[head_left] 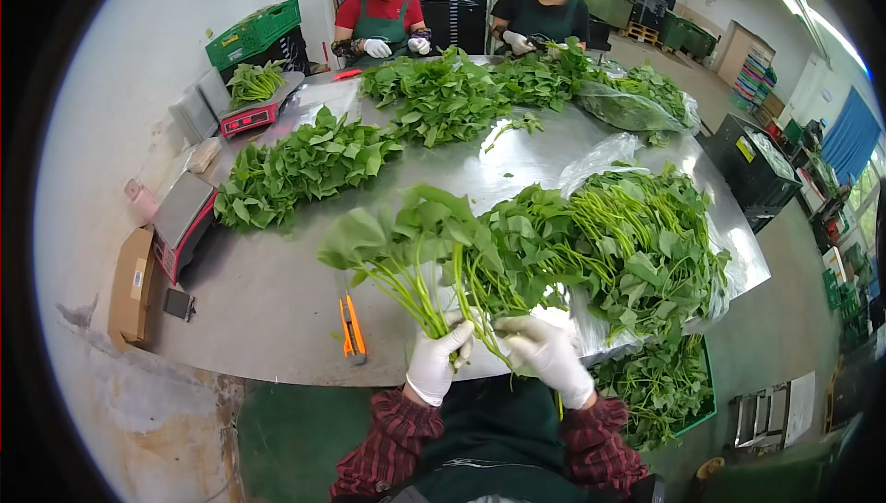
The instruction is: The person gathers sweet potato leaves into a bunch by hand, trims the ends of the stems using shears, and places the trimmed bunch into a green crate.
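Observation:
My gloved left hand [436,363] is closed around the lower stems of an upright bunch of leafy greens [406,291], whose leaves fan out above it. Beside it, my gloved right hand [546,355] has its fingers drawn together at a leafy stem [484,323] that slants down between both hands; the fingertips are partly hidden. A large pile of leafy greens [637,235] lies on clear plastic to the right. On the metal table [268,318], an orange utility knife [352,329] rests left of my hands.
Across the table, two people in aprons and gloves stand behind heaps of greens [443,92]. Red scales [185,217] and another heap of greens [305,166] are at left. A green crate of greens [660,392] sits below the table's right edge.

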### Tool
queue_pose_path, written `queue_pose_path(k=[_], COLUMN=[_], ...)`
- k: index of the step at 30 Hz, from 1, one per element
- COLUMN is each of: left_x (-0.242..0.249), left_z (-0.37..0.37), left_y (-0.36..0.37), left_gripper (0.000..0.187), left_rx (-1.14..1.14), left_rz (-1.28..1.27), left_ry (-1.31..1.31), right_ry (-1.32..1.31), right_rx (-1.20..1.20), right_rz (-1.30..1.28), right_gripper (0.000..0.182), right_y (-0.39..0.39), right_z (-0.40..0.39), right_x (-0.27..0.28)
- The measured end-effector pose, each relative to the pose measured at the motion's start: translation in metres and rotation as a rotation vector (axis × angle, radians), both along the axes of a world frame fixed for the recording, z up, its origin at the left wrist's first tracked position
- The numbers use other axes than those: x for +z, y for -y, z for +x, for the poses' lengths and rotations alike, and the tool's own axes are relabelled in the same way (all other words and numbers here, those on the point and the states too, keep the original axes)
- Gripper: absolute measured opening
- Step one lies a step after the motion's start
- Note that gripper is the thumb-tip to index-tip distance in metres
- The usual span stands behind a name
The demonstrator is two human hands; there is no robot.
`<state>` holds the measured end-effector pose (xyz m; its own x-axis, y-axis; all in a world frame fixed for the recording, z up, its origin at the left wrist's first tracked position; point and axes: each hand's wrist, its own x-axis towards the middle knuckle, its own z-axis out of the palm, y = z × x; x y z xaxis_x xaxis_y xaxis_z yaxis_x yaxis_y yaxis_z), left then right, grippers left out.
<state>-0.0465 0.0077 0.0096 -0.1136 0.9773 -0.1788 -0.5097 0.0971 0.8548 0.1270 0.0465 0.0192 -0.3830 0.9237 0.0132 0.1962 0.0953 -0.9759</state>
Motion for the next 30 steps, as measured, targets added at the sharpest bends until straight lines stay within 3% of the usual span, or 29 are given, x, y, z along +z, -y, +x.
queue_pose_path(k=[2, 6, 8, 10, 11, 12, 13, 14, 15, 16, 18, 19, 20, 21, 22, 24, 30], left_x=[-0.001, -0.006, -0.014, -0.02, -0.021, -0.021, -0.016, -0.015, -0.016, -0.016, -0.019, -0.02, -0.02, -0.014, -0.014, -0.015, -0.021], left_z=[0.002, -0.003, -0.002, -0.005, -0.011, -0.017, -0.022, -0.023, -0.023, -0.021, -0.013, -0.007, -0.002, 0.004, 0.008, 0.012, 0.003], left_y=[0.002, 0.006, 0.006, 0.004, 0.003, 0.002, 0.002, 0.002, 0.003, 0.003, 0.003, 0.002, 0.001, 0.001, 0.001, 0.004, 0.015], left_gripper=[0.022, 0.019, 0.018, 0.017, 0.017, 0.016, 0.012, 0.012, 0.011, 0.009, 0.009, 0.01, 0.012, 0.012, 0.012, 0.011, 0.015], left_rx=[-0.069, -0.048, -0.041, -0.037, 0.004, 0.046, 0.073, 0.076, 0.09, 0.104, 0.094, 0.077, 0.057, 0.076, 0.071, 0.103, 0.05], left_rz=[-0.02, -0.016, 0.05, 0.121, 0.169, 0.217, 0.209, 0.211, 0.162, 0.113, 0.087, 0.059, 0.031, 0.017, 0.016, 0.01, -0.037], left_ry=[-0.016, 0.188, 0.277, 0.371, 0.389, 0.408, 0.345, 0.342, 0.272, 0.205, 0.194, 0.18, 0.164, 0.148, 0.147, 0.071, 0.025], right_ry=[0.258, 0.248, -0.008, -0.24, -0.258, -0.231, -0.087, 0.476, 0.801, 0.904, 0.732, 0.409, 0.358, 0.527, 0.358, 0.439, 0.323], right_rx=[0.038, 0.07, -0.168, -0.437, -0.551, -0.635, -0.658, -0.765, -0.87, -0.757, -0.576, -0.44, -0.287, -0.072, -0.077, 0.067, 0.162], right_rz=[0.266, 0.18, 0.203, -0.026, 0.096, 0.061, 0.072, 0.169, 0.661, 0.3, 0.411, 0.412, 0.344, 0.811, 0.499, 0.695, 0.754], right_gripper=[0.016, 0.015, 0.017, 0.014, 0.013, 0.012, 0.017, 0.034, 0.049, 0.043, 0.035, 0.027, 0.027, 0.029, 0.031, 0.012, 0.007], right_y=[0.008, 0.015, 0.02, 0.019, 0.008, -0.012, -0.034, -0.036, -0.053, -0.043, -0.03, -0.02, -0.008, 0.009, 0.017, 0.026, 0.03], right_z=[-0.014, -0.028, -0.031, -0.024, -0.007, 0.016, 0.046, 0.056, 0.095, 0.094, 0.082, 0.065, 0.047, 0.018, -0.001, -0.027, -0.034], right_x=[0.007, -0.005, -0.018, 0.001, 0.01, 0.002, -0.023, -0.006, -0.068, -0.038, -0.03, -0.027, -0.024, 0.02, -0.003, -0.012, -0.013])
